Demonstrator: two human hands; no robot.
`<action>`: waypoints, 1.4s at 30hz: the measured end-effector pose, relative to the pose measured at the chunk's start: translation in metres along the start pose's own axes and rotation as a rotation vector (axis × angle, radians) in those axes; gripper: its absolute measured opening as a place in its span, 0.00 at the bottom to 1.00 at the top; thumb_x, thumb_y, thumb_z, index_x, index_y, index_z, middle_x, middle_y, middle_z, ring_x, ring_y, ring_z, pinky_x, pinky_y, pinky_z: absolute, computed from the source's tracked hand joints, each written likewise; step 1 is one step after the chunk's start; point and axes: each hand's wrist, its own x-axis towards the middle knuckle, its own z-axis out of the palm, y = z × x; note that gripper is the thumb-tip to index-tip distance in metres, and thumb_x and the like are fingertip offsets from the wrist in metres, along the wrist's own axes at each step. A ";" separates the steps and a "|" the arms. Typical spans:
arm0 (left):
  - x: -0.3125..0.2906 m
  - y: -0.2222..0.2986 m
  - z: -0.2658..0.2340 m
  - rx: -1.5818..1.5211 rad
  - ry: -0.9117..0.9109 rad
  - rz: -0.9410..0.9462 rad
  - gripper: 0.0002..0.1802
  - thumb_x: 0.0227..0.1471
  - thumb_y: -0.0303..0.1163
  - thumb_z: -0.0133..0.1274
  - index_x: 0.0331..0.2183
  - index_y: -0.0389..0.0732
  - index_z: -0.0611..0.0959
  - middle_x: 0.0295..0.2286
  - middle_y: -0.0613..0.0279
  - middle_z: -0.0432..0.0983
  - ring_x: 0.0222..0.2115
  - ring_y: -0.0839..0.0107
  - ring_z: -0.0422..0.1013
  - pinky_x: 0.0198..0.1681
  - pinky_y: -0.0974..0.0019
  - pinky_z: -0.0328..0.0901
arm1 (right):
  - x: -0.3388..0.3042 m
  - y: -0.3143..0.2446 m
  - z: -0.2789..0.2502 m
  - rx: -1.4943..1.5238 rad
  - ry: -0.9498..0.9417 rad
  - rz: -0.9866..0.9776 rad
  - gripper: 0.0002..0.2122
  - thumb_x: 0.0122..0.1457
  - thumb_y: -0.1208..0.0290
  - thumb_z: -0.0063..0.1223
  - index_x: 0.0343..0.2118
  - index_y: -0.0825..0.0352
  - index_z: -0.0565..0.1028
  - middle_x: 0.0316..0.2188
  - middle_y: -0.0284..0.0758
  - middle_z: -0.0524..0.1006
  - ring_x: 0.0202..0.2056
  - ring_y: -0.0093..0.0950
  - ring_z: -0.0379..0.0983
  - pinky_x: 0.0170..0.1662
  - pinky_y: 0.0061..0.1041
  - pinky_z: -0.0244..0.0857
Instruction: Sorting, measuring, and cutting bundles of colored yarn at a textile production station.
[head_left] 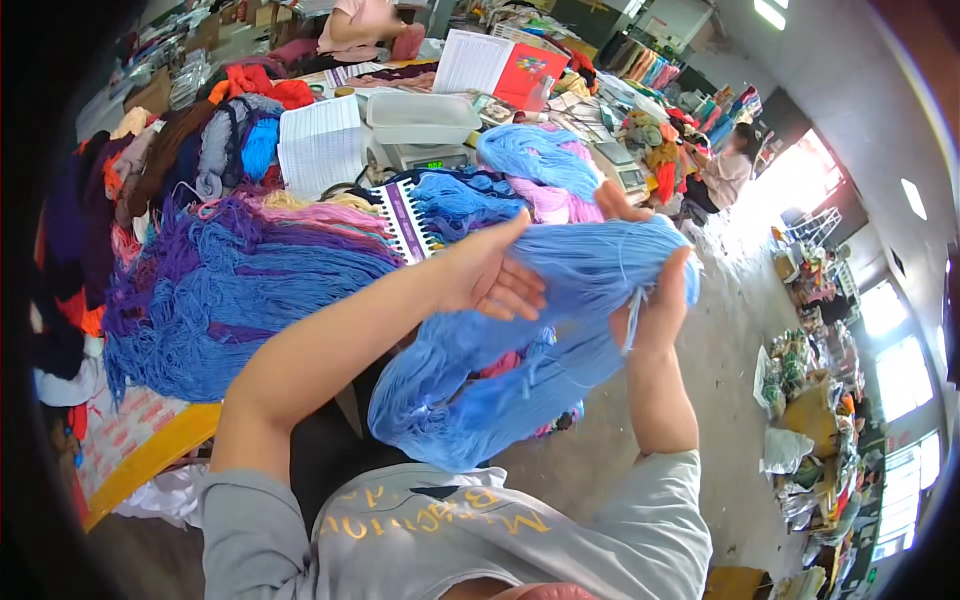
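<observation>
A light blue skein of thread (580, 262) hangs in a long loop in front of my chest. My right hand (655, 300) holds its upper right end, with the strands looped over the hand and a thin tie around them. My left hand (500, 278) lies against the skein's left side, palm showing and fingers stretched out. The lower part of the loop droops towards my shirt. Just beyond the hands, another light blue skein (535, 155) and a pink-lilac one (560, 203) lie on the table.
Blue and purple skeins (240, 300) cover the table at left. A colour card with a toothed edge (405, 220), a digital scale (425, 157) bearing a clear tray (422, 118), and an open notebook (320, 145) stand behind. Two people work farther off. Bags and boxes line the right wall.
</observation>
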 end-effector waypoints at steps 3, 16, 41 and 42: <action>-0.024 -0.021 0.024 0.536 0.331 0.451 0.28 0.53 0.54 0.45 0.32 0.34 0.77 0.26 0.60 0.76 0.25 0.70 0.74 0.25 0.73 0.66 | 0.000 0.026 -0.001 0.218 0.169 0.181 0.24 0.61 0.47 0.32 0.47 0.64 0.65 0.56 0.47 0.60 0.58 0.42 0.53 0.57 0.40 0.52; -0.036 -0.046 0.035 0.869 0.709 1.285 0.02 0.48 0.20 0.50 0.28 0.36 0.74 0.25 0.61 0.69 0.21 0.75 0.66 0.23 0.75 0.61 | -0.005 0.056 0.021 0.060 0.140 0.252 0.20 0.63 0.50 0.29 0.47 0.62 0.62 0.56 0.44 0.60 0.57 0.38 0.55 0.56 0.38 0.54; -0.037 -0.143 -0.026 0.036 -0.270 0.141 0.27 0.55 0.53 0.43 0.28 0.35 0.73 0.11 0.66 0.64 0.08 0.79 0.59 0.14 0.74 0.57 | -0.045 0.097 -0.025 0.239 0.092 1.186 0.17 0.60 0.60 0.45 0.44 0.70 0.68 0.43 0.41 0.72 0.47 0.34 0.69 0.49 0.34 0.64; -0.060 -0.148 -0.035 0.035 -0.191 0.101 0.26 0.55 0.53 0.43 0.27 0.36 0.73 0.10 0.66 0.64 0.07 0.80 0.57 0.12 0.75 0.54 | -0.042 0.105 -0.035 0.067 -0.076 1.308 0.17 0.59 0.60 0.46 0.44 0.69 0.69 0.43 0.41 0.73 0.46 0.34 0.70 0.48 0.34 0.65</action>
